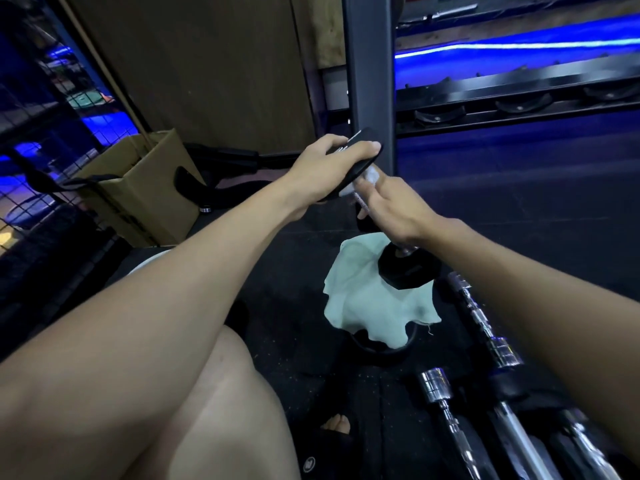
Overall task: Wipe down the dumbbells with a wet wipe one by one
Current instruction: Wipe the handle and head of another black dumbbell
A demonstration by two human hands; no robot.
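Both hands on one dumbbell, wipe at the handle.

My left hand (334, 159) is clenched over the upper black head of the dumbbell (408, 268), holding it tilted — its lower head rests on a pale green cloth (367, 306) on the dark floor (519, 220). My right hand (391, 206) curls round the handle just below, pinching a white wet wipe (372, 175) against it. Chrome bars (485, 327) lie beside the cloth to the right; a cardboard box (145, 188) stands well off to the left.

Steel post (370, 81) close behind raised dumbbell (363, 150)
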